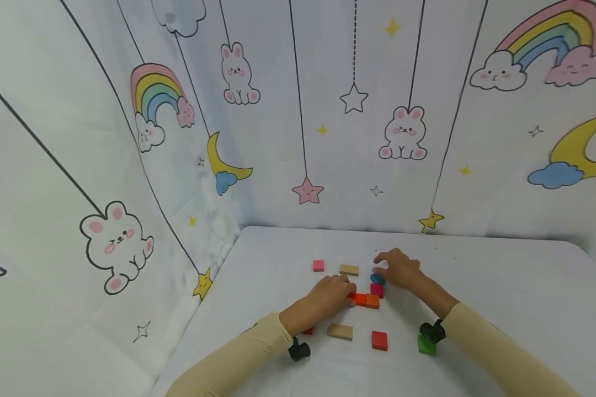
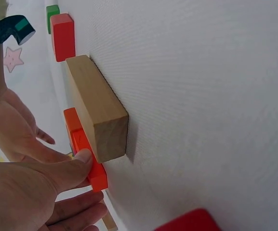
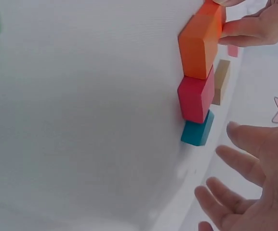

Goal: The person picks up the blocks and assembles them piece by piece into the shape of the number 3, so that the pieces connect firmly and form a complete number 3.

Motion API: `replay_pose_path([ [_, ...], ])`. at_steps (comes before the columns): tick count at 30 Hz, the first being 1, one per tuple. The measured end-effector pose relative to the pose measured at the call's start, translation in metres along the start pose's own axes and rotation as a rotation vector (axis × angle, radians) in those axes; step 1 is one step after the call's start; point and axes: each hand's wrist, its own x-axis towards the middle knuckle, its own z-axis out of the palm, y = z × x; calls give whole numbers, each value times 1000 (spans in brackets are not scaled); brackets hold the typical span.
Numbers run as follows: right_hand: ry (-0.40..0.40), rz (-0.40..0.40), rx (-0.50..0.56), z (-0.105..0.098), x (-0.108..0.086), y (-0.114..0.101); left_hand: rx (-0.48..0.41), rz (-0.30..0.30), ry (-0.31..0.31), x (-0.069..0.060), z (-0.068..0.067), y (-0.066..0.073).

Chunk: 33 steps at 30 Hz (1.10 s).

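Observation:
My left hand (image 1: 325,300) pinches an orange-red block (image 1: 360,299) between thumb and fingers, as the left wrist view shows (image 2: 98,178). Against that block's right end sits an orange block (image 1: 372,301). A crimson block (image 1: 377,290) touches the orange one, and a teal-blue block (image 1: 377,279) follows behind it, making a bent line. My right hand (image 1: 399,268) hovers beside the blue block with its fingers spread and holds nothing. In the right wrist view its fingertips stand apart from the blue block (image 3: 196,132).
Wooden blocks lie behind (image 1: 349,270) and in front (image 1: 340,331) of the line. A pink block (image 1: 318,266) is at the back left. Nearer are a red block (image 1: 379,341), a green block (image 1: 427,345) and another red block (image 1: 308,331) partly under my left wrist.

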Motion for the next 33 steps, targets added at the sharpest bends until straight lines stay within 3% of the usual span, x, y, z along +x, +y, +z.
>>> replay_pose_path([
  [18,-64,-135,-9,11,33,-24,2,13,12,0,0,-1],
  [33,-51,-157,-29,7,23,-47,-2,-13,5,0,2,0],
])
